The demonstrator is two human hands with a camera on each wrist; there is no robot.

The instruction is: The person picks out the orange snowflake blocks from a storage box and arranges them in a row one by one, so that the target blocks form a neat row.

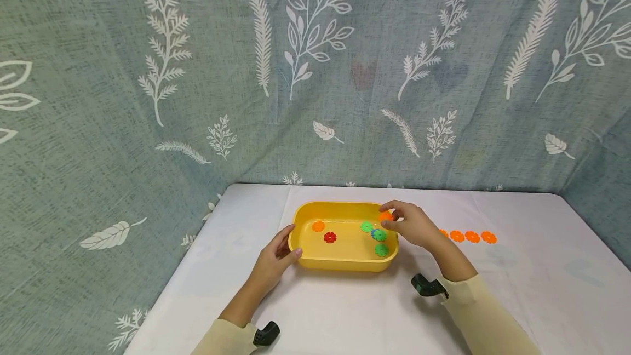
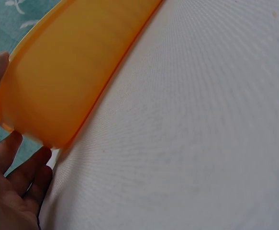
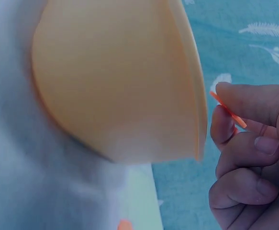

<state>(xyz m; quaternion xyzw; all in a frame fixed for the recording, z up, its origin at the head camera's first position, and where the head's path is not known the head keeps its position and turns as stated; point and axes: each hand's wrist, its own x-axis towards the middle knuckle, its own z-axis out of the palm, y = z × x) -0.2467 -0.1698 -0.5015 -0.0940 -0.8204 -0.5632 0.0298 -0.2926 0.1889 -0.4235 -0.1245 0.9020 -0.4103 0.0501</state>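
Note:
A yellow tray (image 1: pixel 340 263) sits on the table. Inside it lie an orange flower-shaped disc (image 1: pixel 318 226), a red one (image 1: pixel 330 238), several green ones (image 1: pixel 382 250) and a blue one, mostly covered by a green disc. My left hand (image 1: pixel 274 259) grips the tray's left end; in the left wrist view thumb and fingers (image 2: pixel 27 175) bend around its edge. Over the tray's right back corner, my right hand (image 1: pixel 409 224) pinches another orange disc (image 3: pixel 229 110) between thumb and index finger, the other fingers curled.
To the right of the tray, several orange discs (image 1: pixel 472 237) lie in a row on the white table (image 1: pixel 552 289), the leftmost partly behind the right wrist. A patterned grey-green cloth (image 1: pixel 365 141) hangs behind the table and along its left side.

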